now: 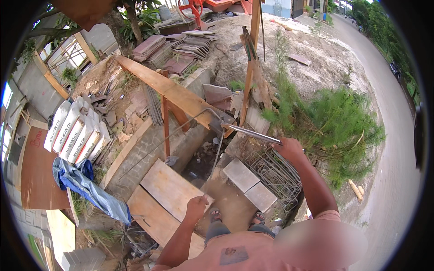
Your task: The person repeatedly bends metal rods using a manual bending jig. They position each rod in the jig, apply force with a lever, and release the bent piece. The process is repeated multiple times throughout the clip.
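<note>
Pinkish shirt (253,246) is closest to the lens, filling the bottom of the frame beside a blurred patch. Only got the head view, so: right hand (290,150), right of centre, is wrapped round a shiny metal bar (253,134), fingers closed on it. The bar slants up-left, and its far end sits right at the near end of a wooden plank counter (165,86)

Progress-wise, the thin rod (209,109) already has a rounded bend just above the bar's tip, then a long leg running off to the lower left that looks pretty straight. I'd call it partly shaped, can't tell how many bends are left. Pile of bent metal frames (276,176) just below the right hand looks finished to me, but that's a guess

As for where stuff is: the rod's bend is up-left of the right hand, well apart from it, with the bar bridging the gap. Another thin length (216,158) drops from the bar's tip toward the left hand (196,207), low centre. That hand's curled, can't tell if it's actually pinching the metal, or if both lengths are one piece
</note>
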`<action>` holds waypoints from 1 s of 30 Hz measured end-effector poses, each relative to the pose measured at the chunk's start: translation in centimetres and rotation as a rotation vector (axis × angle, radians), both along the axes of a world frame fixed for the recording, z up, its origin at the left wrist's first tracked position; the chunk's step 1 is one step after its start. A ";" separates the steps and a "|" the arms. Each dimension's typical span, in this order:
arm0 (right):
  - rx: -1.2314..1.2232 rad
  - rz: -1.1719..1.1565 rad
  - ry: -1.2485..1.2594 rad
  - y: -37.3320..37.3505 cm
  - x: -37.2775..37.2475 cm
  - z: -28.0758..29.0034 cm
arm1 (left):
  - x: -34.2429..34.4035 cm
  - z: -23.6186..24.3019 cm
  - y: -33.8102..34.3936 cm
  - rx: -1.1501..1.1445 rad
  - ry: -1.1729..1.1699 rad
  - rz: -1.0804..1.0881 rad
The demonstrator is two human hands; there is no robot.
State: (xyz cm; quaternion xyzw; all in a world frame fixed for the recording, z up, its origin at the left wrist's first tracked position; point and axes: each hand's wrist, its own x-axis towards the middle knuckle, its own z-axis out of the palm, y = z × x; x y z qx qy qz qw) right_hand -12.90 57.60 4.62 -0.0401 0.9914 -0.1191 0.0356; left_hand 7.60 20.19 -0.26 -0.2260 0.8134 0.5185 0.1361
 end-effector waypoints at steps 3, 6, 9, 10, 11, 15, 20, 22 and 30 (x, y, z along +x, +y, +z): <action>0.045 -0.061 -0.030 -0.5 1.2 2.1 | -0.1 -2.2 -1.8 0.249 -0.074 -0.022; 0.114 -0.168 0.072 -1.5 3.1 1.9 | -0.9 -0.5 -2.8 0.483 -0.256 -0.049; 0.153 -0.313 0.043 -4.7 6.7 1.1 | -2.4 -0.8 -6.6 0.348 -0.161 -0.165; 0.149 -0.375 0.029 -6.5 8.1 0.9 | -3.3 -1.8 -9.2 0.160 -0.059 -0.264; 0.141 -0.441 0.020 -8.3 9.4 0.8 | -4.5 -2.2 -11.7 0.019 -0.028 -0.343; 0.091 -0.487 0.063 -11.0 11.2 1.2 | -6.9 -2.3 -15.3 -0.038 0.002 -0.452; 0.129 -0.445 0.064 -8.7 10.3 -0.2 | -6.4 -2.2 -14.3 -0.001 0.015 -0.449; 0.137 -0.427 0.073 -8.4 10.1 -0.2 | -6.6 -2.2 -14.4 0.009 -0.028 -0.447; 0.091 -0.426 0.119 -10.4 11.8 -0.2 | -6.4 -4.5 -15.0 0.172 0.009 -0.426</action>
